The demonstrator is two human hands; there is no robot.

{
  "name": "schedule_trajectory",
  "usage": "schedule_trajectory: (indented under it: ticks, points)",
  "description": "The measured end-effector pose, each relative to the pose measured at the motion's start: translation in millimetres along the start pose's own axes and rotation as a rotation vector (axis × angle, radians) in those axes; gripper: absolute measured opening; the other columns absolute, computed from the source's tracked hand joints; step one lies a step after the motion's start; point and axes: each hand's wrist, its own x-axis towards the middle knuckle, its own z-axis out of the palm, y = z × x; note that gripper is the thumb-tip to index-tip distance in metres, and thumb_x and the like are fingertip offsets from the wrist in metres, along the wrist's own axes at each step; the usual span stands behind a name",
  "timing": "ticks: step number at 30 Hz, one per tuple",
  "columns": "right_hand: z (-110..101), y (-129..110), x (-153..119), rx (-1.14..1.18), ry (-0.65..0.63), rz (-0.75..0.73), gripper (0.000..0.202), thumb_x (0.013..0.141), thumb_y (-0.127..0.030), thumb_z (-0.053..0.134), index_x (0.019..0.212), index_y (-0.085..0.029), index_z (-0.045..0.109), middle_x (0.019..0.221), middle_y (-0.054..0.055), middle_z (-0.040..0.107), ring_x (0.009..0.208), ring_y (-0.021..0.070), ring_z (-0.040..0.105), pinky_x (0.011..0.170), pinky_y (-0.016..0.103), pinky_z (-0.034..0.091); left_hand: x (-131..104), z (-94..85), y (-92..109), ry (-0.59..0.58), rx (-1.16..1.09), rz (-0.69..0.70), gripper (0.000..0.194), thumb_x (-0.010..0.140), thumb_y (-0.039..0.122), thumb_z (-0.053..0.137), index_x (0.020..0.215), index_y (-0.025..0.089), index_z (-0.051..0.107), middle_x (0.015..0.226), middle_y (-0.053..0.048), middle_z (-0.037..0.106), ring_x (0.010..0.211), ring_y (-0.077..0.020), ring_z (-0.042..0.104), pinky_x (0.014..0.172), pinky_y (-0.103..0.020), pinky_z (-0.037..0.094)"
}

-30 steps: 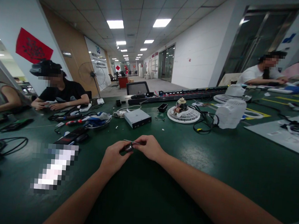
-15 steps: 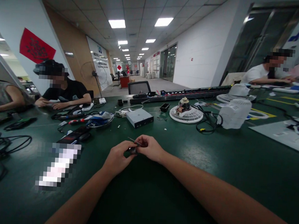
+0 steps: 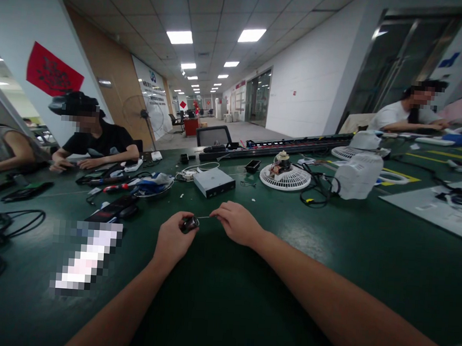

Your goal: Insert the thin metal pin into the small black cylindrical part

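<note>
Above the green table, my left hand (image 3: 174, 238) is closed around a small dark round piece (image 3: 190, 223) with a shiny rim. Its exact kind I cannot make out. My right hand (image 3: 235, 223), to the right, pinches one end of a thin metal rod (image 3: 204, 217) between thumb and fingertips. The rod's other end reaches the rim of the round piece; whether the two are joined I cannot tell. Just beyond my hands sits a silver-grey box-shaped drive (image 3: 213, 182) with a dark front.
A white fan grille with its motor (image 3: 285, 172) and a white plastic housing (image 3: 359, 175) stand at the right. Left are a blurred bright phone-like slab (image 3: 88, 260), black cables (image 3: 12, 218) and a bowl with blue cloth (image 3: 153, 184). Co-workers sit at both sides.
My hands have moved apart: the left one with the round piece went left, the right one slightly up and right. The thin rod now spans the gap between them.
</note>
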Motion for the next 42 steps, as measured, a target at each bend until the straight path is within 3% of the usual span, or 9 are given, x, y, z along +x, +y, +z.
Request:
schedule_trajectory:
  ticks: [7, 14, 20, 26, 35, 42]
  points:
    - [-3.1, -5.7, 0.9, -0.150, -0.087, -0.030, 0.032, 0.088, -0.009, 0.049, 0.113, -0.022, 0.066, 0.098, 0.007, 0.062, 0.091, 0.0199, 0.050, 0.078, 0.033, 0.033, -2.0, 1.5, 2.9, -0.050, 0.013, 0.073, 0.026, 0.072, 0.022, 0.068, 0.098, 0.020, 0.066, 0.089, -0.003, 0.072, 0.079, -0.0202, 0.069, 0.072, -0.033, 0.056]
    - [-5.8, -14.5, 0.8, -0.167, -0.087, -0.041, 0.032, 0.085, -0.011, 0.049, 0.109, -0.022, 0.068, 0.098, 0.006, 0.061, 0.089, 0.0203, 0.049, 0.077, 0.034, 0.032, -1.9, 2.6, -3.0, -0.050, 0.042, 0.119, 0.027, 0.073, 0.022, 0.067, 0.100, 0.021, 0.065, 0.094, -0.003, 0.072, 0.084, -0.0211, 0.069, 0.076, -0.034, 0.055]
    - [-3.5, -15.4, 1.3, -0.206, -0.068, 0.054, 0.033, 0.087, -0.011, 0.047, 0.109, -0.022, 0.068, 0.097, 0.007, 0.061, 0.090, 0.0205, 0.051, 0.077, 0.033, 0.033, -2.4, 2.4, -4.1, -0.064, 0.049, 0.158, 0.025, 0.075, 0.023, 0.066, 0.100, 0.021, 0.065, 0.095, -0.004, 0.071, 0.086, -0.0211, 0.068, 0.078, -0.035, 0.054]
    - [-4.4, -10.6, -1.4, -0.093, -0.094, -0.019, 0.029, 0.086, -0.011, 0.049, 0.104, -0.021, 0.069, 0.095, 0.005, 0.062, 0.088, 0.0186, 0.053, 0.076, 0.032, 0.033, -3.7, 2.9, -2.6, -0.081, 0.030, 0.184, 0.026, 0.074, 0.021, 0.066, 0.100, 0.022, 0.065, 0.095, -0.003, 0.070, 0.086, -0.0206, 0.067, 0.078, -0.034, 0.054]
    - [2.2, -17.1, -1.3, -0.139, -0.061, 0.047, 0.029, 0.086, -0.010, 0.051, 0.104, -0.023, 0.069, 0.097, 0.006, 0.061, 0.091, 0.0196, 0.052, 0.078, 0.033, 0.031, -1.8, 3.7, -2.7, -0.069, 0.045, 0.186, 0.026, 0.075, 0.019, 0.065, 0.101, 0.021, 0.065, 0.097, -0.004, 0.071, 0.089, -0.0212, 0.067, 0.083, -0.036, 0.054]
    - [11.6, -9.4, -1.2, 0.130, 0.020, 0.189, 0.032, 0.087, -0.005, 0.047, 0.097, -0.023, 0.072, 0.092, 0.003, 0.062, 0.091, 0.0167, 0.055, 0.079, 0.031, 0.037, -2.3, 0.3, 1.9, -0.087, 0.037, 0.198, 0.027, 0.077, 0.021, 0.065, 0.104, 0.020, 0.065, 0.099, -0.004, 0.070, 0.090, -0.0209, 0.067, 0.082, -0.035, 0.054]
